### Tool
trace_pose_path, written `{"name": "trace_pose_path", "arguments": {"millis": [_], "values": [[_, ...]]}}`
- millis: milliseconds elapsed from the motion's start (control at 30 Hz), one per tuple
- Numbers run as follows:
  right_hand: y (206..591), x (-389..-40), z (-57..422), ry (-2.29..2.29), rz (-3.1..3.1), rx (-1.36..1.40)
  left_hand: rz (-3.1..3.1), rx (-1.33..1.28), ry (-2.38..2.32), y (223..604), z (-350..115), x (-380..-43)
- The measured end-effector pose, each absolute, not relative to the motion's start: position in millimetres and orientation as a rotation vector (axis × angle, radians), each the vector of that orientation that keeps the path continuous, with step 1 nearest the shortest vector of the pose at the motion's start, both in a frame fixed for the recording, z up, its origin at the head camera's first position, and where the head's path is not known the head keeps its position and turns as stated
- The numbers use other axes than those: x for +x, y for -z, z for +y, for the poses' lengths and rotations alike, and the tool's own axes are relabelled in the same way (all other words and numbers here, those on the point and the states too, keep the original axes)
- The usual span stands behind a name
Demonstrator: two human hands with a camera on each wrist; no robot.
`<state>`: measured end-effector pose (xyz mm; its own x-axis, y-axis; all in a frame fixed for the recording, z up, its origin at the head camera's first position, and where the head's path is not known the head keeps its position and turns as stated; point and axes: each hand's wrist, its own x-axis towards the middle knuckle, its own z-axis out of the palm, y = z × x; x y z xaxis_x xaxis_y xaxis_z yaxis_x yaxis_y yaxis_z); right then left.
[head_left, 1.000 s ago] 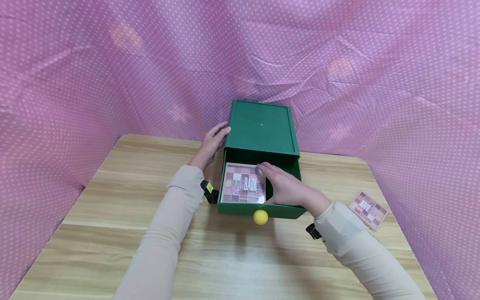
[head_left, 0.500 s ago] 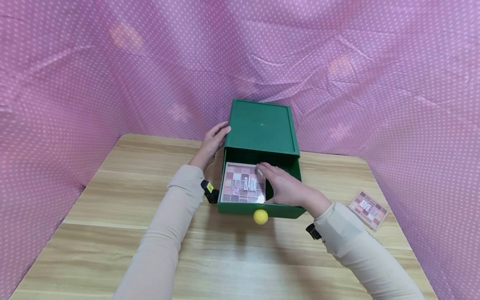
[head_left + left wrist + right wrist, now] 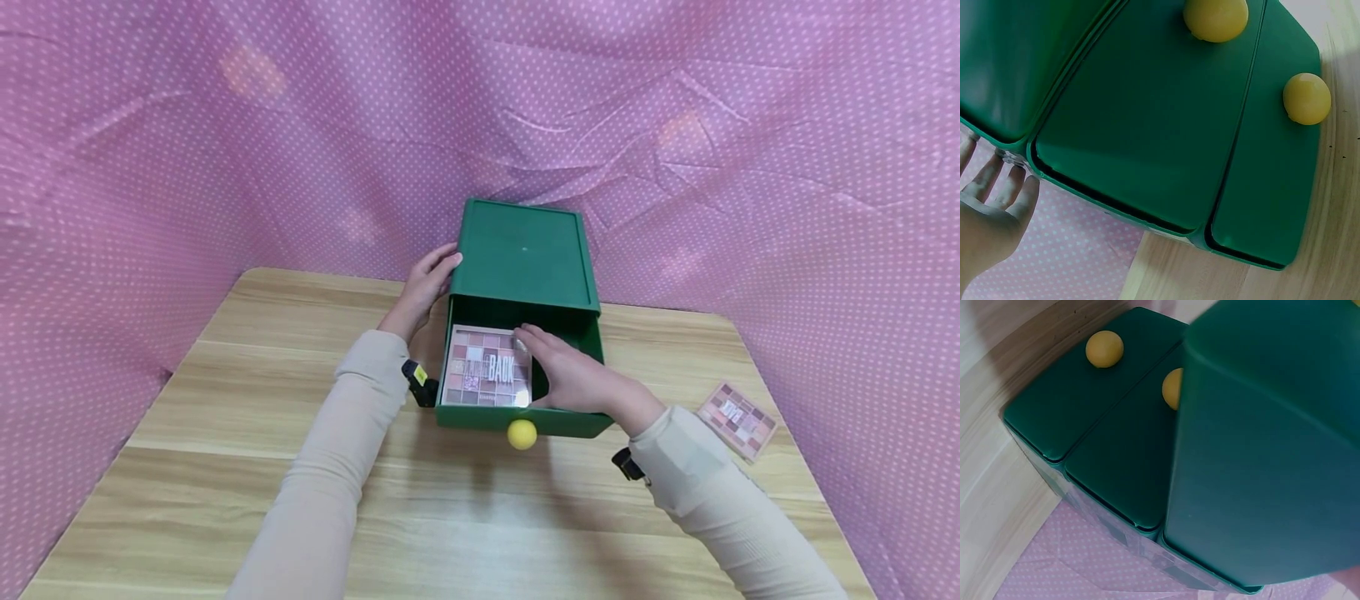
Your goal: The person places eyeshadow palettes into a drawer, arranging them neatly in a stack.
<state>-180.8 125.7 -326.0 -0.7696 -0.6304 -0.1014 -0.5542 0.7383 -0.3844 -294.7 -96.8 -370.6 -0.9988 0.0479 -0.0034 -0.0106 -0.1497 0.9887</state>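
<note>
Pinching the palette near its three o'clock edge, right hand inside the drawer, palette lying toward nine o'clock, left hand unclenched against the cabinet at nine o'clock, knob at the drawer's six, second palette toward four on the table.

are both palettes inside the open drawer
No, one palette sits in the open drawer, while the other palette lies on the table off to the right.
</note>
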Motion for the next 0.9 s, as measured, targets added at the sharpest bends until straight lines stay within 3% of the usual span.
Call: {"name": "trace_pose_path", "arguments": {"millis": [900], "values": [[293.8, -166.3, 144.5, 0.806, 2.694, -0.904, 2.011, 0.043, -2.352, 369.7, -96.7, -293.0]]}}
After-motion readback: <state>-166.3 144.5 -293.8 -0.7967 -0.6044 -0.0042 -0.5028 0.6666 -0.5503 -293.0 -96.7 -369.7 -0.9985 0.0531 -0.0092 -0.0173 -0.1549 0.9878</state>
